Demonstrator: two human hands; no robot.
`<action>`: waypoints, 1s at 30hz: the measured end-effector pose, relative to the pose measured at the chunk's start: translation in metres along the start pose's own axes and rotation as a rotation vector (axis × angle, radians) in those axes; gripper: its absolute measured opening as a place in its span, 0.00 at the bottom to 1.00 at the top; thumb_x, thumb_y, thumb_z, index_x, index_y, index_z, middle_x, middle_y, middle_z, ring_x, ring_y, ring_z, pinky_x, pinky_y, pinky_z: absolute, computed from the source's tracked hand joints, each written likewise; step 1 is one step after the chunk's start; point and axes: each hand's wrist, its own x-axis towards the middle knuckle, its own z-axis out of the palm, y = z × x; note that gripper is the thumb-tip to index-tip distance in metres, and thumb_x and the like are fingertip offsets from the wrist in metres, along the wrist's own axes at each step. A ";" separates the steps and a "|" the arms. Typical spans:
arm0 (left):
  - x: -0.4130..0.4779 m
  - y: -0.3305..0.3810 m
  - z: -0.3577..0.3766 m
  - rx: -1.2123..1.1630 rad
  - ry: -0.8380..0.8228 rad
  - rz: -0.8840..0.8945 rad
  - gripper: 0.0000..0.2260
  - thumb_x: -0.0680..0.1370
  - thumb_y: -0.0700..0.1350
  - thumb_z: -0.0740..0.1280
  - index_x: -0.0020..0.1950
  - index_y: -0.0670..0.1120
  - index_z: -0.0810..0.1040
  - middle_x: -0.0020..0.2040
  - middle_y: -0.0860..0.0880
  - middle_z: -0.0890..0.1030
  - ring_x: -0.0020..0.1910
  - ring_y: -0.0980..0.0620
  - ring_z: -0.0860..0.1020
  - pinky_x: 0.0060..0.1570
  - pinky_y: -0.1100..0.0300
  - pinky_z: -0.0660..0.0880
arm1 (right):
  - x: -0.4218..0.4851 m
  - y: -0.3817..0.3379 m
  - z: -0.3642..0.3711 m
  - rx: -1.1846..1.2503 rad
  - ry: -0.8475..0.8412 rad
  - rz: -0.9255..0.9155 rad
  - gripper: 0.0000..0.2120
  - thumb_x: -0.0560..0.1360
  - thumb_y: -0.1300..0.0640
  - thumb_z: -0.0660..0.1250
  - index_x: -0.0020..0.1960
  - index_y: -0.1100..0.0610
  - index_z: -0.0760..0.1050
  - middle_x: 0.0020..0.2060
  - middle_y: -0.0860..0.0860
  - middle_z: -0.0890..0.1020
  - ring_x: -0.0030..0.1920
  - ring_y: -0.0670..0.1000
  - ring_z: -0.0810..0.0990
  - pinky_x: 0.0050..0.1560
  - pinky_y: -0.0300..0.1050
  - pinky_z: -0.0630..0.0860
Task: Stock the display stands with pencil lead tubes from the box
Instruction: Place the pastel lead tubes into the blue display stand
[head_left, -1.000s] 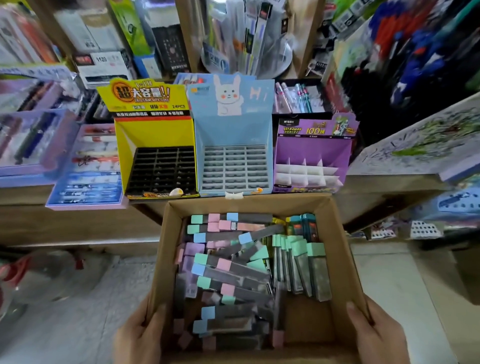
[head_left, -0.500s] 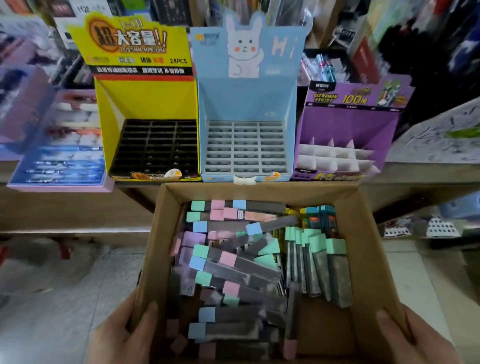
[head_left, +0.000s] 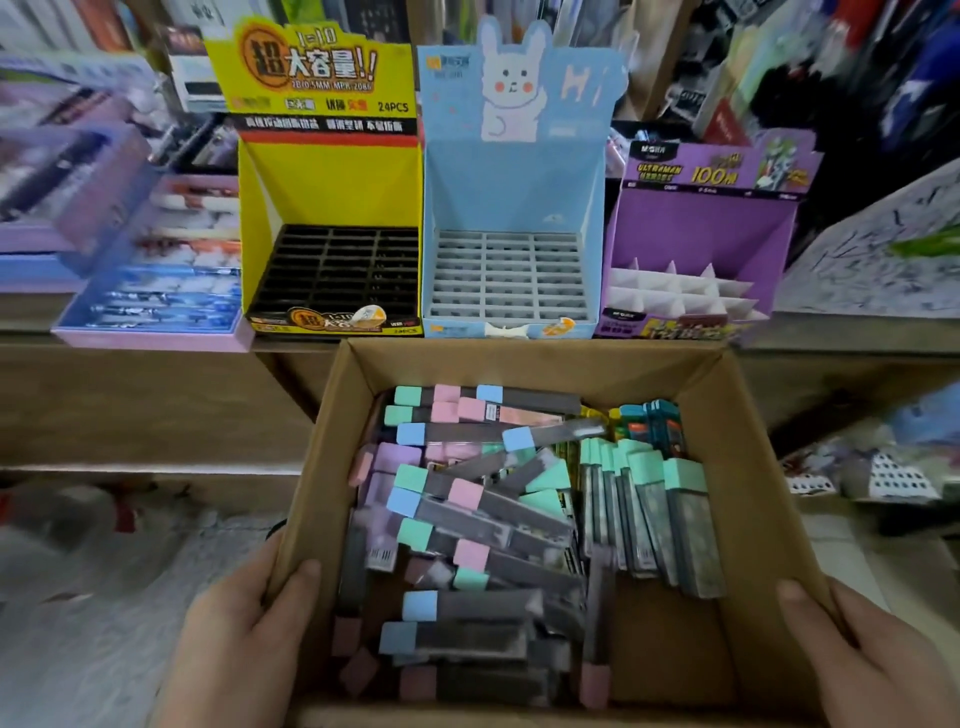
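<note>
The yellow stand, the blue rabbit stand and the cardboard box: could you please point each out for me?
yellow stand (head_left: 332, 187): head view, bare back panel.
blue rabbit stand (head_left: 511, 176): head view, back panel.
cardboard box (head_left: 748, 467): head view, right inner wall.

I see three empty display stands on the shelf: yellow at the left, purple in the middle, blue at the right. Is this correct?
Not quite. In the head view the blue stand is in the middle and the purple stand at the right. The yellow stand is at the left, and all three are empty.

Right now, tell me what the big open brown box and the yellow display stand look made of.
The big open brown box: corrugated cardboard, matte, by its raw brown walls and folded flaps. The yellow display stand: apparently printed card, slightly glossy, with creased side panels; its black slotted insert looks like moulded plastic, though blur leaves that open.
</note>
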 end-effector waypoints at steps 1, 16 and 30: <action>0.001 -0.004 0.002 0.018 0.017 0.012 0.23 0.78 0.38 0.71 0.42 0.69 0.78 0.34 0.64 0.83 0.35 0.65 0.81 0.36 0.60 0.74 | -0.007 0.005 0.000 0.027 -0.001 -0.054 0.06 0.80 0.55 0.69 0.44 0.51 0.81 0.36 0.53 0.84 0.41 0.54 0.80 0.50 0.54 0.74; -0.002 0.007 0.009 0.261 0.026 0.003 0.17 0.80 0.46 0.67 0.69 0.52 0.75 0.47 0.51 0.81 0.46 0.49 0.79 0.43 0.54 0.72 | 0.006 0.010 -0.015 -0.300 -0.096 -0.151 0.18 0.77 0.53 0.72 0.65 0.57 0.79 0.44 0.54 0.84 0.46 0.59 0.81 0.56 0.55 0.76; 0.062 0.080 0.058 0.357 -0.308 0.403 0.26 0.79 0.52 0.69 0.76 0.56 0.67 0.73 0.56 0.73 0.70 0.55 0.72 0.68 0.56 0.71 | 0.058 -0.110 0.083 -0.443 -0.542 -0.831 0.21 0.79 0.58 0.70 0.72 0.51 0.74 0.66 0.47 0.78 0.65 0.49 0.76 0.62 0.42 0.72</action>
